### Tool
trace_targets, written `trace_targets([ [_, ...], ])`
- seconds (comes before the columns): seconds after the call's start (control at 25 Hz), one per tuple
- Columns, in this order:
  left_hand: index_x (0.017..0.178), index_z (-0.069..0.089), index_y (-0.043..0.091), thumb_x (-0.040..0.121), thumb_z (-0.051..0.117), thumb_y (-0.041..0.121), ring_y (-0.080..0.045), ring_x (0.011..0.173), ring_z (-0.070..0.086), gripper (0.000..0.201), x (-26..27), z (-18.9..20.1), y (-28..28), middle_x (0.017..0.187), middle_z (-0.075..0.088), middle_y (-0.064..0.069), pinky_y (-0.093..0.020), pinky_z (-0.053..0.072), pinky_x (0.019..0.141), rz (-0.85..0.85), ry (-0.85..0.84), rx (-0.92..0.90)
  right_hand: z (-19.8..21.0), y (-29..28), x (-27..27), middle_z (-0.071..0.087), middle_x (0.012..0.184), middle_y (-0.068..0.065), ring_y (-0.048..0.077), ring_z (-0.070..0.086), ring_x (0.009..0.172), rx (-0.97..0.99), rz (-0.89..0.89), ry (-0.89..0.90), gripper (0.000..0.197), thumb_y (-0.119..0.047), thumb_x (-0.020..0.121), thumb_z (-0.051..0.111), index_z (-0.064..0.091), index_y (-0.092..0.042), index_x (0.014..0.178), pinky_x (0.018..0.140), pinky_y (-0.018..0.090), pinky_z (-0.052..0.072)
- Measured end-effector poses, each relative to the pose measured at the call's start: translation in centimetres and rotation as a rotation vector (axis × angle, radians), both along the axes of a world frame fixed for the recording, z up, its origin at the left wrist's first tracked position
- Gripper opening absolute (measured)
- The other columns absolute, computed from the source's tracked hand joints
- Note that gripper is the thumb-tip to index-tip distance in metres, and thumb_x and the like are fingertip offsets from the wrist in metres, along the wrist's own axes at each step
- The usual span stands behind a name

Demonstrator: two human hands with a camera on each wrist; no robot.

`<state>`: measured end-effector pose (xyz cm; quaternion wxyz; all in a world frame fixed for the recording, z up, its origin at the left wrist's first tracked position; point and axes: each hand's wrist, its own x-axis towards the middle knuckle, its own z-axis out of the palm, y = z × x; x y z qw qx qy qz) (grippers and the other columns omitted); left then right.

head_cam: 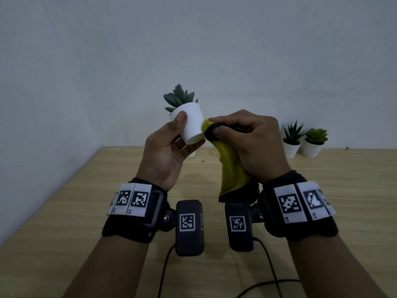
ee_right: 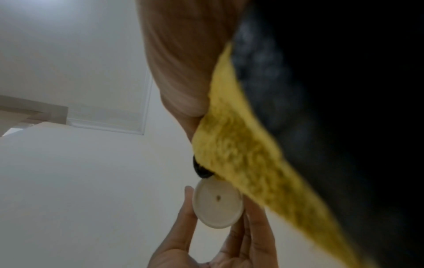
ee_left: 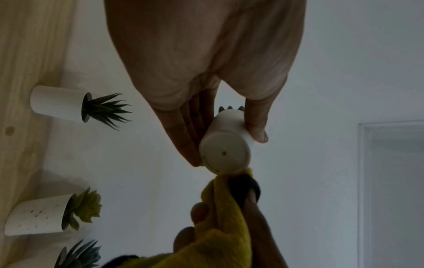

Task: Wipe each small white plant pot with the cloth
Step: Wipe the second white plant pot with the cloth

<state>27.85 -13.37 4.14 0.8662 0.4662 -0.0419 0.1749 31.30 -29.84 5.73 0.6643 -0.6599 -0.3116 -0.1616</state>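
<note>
My left hand [head_cam: 171, 145] holds a small white plant pot [head_cam: 191, 123] in the air, tilted, thumb on its side and fingers behind; a grey-green succulent [head_cam: 179, 97] sticks out of its top. The pot's round base [ee_left: 226, 153] [ee_right: 218, 205] faces the wrist cameras. My right hand [head_cam: 245, 143] grips a yellow cloth with a black edge [head_cam: 229, 168] and presses a bunched corner against the pot's lower right side. The cloth [ee_left: 220, 235] [ee_right: 247, 163] hangs down from the fist.
Two more white pots with green plants [head_cam: 291, 147] [head_cam: 312, 148] stand at the back right of the wooden table [head_cam: 86, 201]. Another white pot shows behind my left hand [head_cam: 191, 154], mostly hidden. Black cables [head_cam: 268, 282] lie near the front edge. A wall stands close behind.
</note>
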Motion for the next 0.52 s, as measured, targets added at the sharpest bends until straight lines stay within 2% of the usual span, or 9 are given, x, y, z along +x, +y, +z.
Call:
trace_targets([
  [0.12, 0.112, 0.067, 0.003, 0.059, 0.086, 0.038, -0.031, 0.104, 0.065, 0.066, -0.20, 0.09, 0.10, 0.117, 0.065, -0.019, -0.043, 0.057, 0.086, -0.051, 0.001, 0.050, -0.16, 0.09, 0.29, 0.073, 0.092, 0.004, 0.012, 0.070, 0.086, 0.012, -0.069, 0.009, 0.015, -0.006, 0.080, 0.074, 0.077, -0.013, 0.093, 0.076, 0.022, 0.055],
  [0.2, 0.109, 0.070, 0.004, 0.059, 0.087, 0.037, -0.031, 0.103, 0.066, 0.062, -0.24, 0.10, -0.08, 0.115, 0.067, -0.018, -0.041, 0.058, 0.081, -0.047, 0.014, 0.068, -0.16, -0.18, 0.47, 0.073, 0.092, 0.004, 0.011, 0.070, 0.086, 0.009, -0.078, 0.027, 0.015, -0.005, 0.080, 0.074, 0.077, -0.013, 0.093, 0.075, 0.020, 0.053],
  [0.32, 0.112, 0.066, 0.001, 0.077, 0.075, 0.028, -0.028, 0.098, 0.067, 0.045, -0.19, -0.05, -0.31, 0.109, 0.069, -0.015, -0.037, 0.059, 0.076, -0.042, 0.057, 0.116, 0.27, -0.57, 0.24, 0.073, 0.093, 0.007, 0.010, 0.070, 0.085, 0.010, -0.017, -0.010, 0.017, -0.003, 0.080, 0.073, 0.075, -0.008, 0.096, 0.074, 0.018, 0.052],
  [0.36, 0.113, 0.065, 0.001, 0.079, 0.072, 0.027, -0.027, 0.096, 0.067, 0.044, -0.22, -0.09, -0.36, 0.107, 0.069, -0.014, -0.037, 0.059, 0.075, -0.051, 0.057, 0.133, 0.40, -0.62, 0.21, 0.073, 0.092, 0.006, 0.008, 0.070, 0.084, 0.031, -0.022, -0.017, 0.018, -0.003, 0.080, 0.073, 0.075, -0.009, 0.097, 0.074, 0.017, 0.052],
  [0.44, 0.111, 0.067, 0.001, 0.072, 0.081, 0.030, -0.028, 0.095, 0.066, 0.050, -0.44, -0.01, -0.54, 0.107, 0.068, -0.016, -0.037, 0.058, 0.074, -0.086, 0.033, 0.115, 0.37, -0.66, 0.40, 0.073, 0.090, 0.003, 0.004, 0.069, 0.080, 0.049, -0.063, -0.003, 0.018, -0.003, 0.080, 0.074, 0.075, -0.011, 0.095, 0.071, 0.014, 0.051],
  [0.52, 0.108, 0.069, 0.002, 0.068, 0.078, 0.034, -0.028, 0.096, 0.067, 0.052, -0.54, 0.21, -0.58, 0.109, 0.067, -0.018, -0.036, 0.058, 0.073, -0.106, 0.015, 0.042, 0.21, -0.65, 0.53, 0.073, 0.087, 0.001, 0.003, 0.068, 0.078, -0.020, -0.066, 0.022, 0.017, -0.003, 0.079, 0.075, 0.076, -0.012, 0.092, 0.070, 0.013, 0.051],
])
